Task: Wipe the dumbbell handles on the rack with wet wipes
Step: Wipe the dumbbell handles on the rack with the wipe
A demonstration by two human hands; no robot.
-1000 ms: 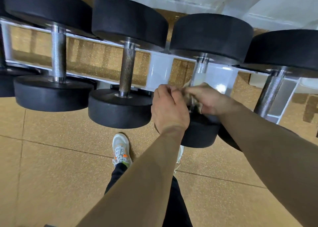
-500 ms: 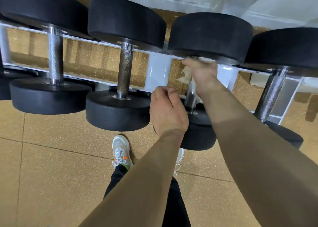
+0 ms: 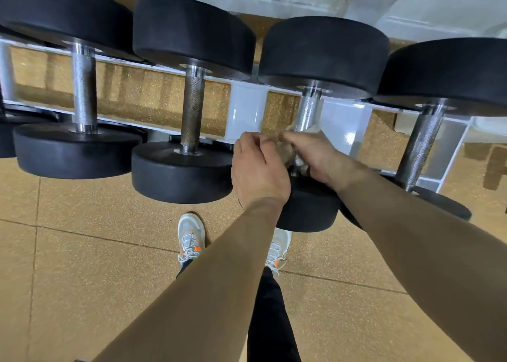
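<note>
Several black dumbbells lie across a white rack (image 3: pixel 248 109). My right hand (image 3: pixel 315 156) grips a pale wet wipe (image 3: pixel 290 149) wrapped round the near end of the third dumbbell's chrome handle (image 3: pixel 308 109). The bare upper part of that handle shows above my fingers. My left hand (image 3: pixel 258 169) hovers just left of the right one, fingers curled, its fingertips beside the wipe; I cannot tell whether they pinch it. The near head (image 3: pixel 307 211) of this dumbbell is partly hidden under both wrists.
To the left are a darker knurled handle (image 3: pixel 193 115) and a bright chrome handle (image 3: pixel 83 98); another handle (image 3: pixel 421 145) stands to the right. Below is a tan speckled floor (image 3: pixel 82 265) with my grey shoes (image 3: pixel 190 238).
My right hand slid the wipe from the far end of the handle back down to the near end. My left hand stayed nearly in place.
</note>
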